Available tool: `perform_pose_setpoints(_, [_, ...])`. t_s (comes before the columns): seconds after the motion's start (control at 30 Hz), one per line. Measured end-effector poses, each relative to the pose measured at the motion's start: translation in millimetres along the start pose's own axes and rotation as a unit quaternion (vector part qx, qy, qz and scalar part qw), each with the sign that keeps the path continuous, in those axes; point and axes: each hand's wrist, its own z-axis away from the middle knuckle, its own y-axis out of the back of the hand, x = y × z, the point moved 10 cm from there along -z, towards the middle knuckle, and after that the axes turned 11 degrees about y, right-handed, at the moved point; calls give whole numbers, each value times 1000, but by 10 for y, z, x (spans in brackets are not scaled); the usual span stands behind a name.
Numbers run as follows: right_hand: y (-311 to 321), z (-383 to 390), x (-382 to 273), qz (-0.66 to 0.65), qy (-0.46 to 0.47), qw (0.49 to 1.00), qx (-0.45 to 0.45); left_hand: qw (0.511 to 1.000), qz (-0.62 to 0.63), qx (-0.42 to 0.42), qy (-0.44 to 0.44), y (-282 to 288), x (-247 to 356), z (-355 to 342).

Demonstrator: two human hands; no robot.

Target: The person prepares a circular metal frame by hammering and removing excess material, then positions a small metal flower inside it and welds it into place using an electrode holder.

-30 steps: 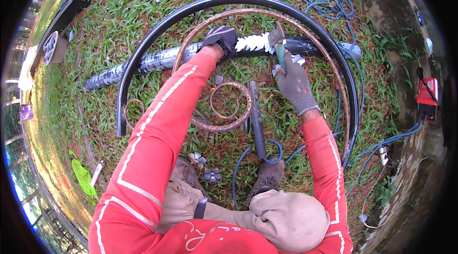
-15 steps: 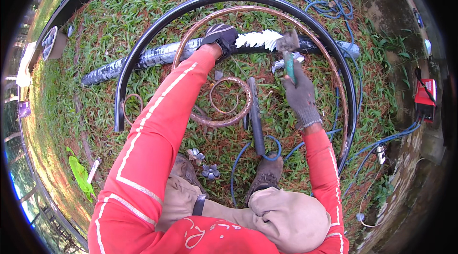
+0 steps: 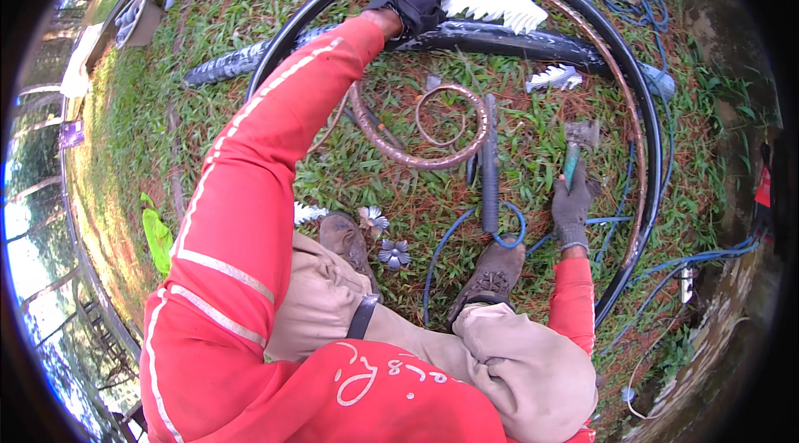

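1. The hammer (image 3: 574,151) stands on the right side of the scene, its green handle running near to far and its metal head at the far end, over the grass (image 3: 533,151). The lower part of the handle is hidden inside the glove.
2. The right hand (image 3: 573,208), in a grey glove, is closed around that handle; its fingertips cannot be made out.
3. The left hand (image 3: 414,0), in a dark glove, reaches far across and is curled over the black pipe (image 3: 499,37), just beside a white leaf-shaped piece (image 3: 498,8). Whether it grips the pipe or the rusty ring (image 3: 620,85) there is hard to tell.
4. The pipe's long axis runs left to right; the red sleeve (image 3: 275,135) covers its middle stretch.
5. A rusty spiral scroll (image 3: 433,131) lies between the hands, partly hidden on its left by the sleeve.
6. A short dark bar (image 3: 489,168) lies just right of the scroll, pointing near to far.
7. A large black hoop (image 3: 649,126) rings all of this; its near left part is cut off by the arm.
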Motion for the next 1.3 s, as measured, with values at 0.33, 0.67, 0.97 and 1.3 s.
perform_pose_setpoints(0.33, [-155,-14,126,5,19,1000,-14,907,321,-44,270,916,-1109,1997])
perform_pose_setpoints(0.67, [-105,-35,244,29,-9,999,-33,864,157,69,474,765,-1260,5070])
perform_pose_setpoints(0.97, [-226,6,21,-9,-50,996,-75,868,-84,27,488,982,-1943,6707])
perform_pose_setpoints(1.3, [-210,-56,38,2,4,999,-45,845,-96,58,523,901,-2479,6313])
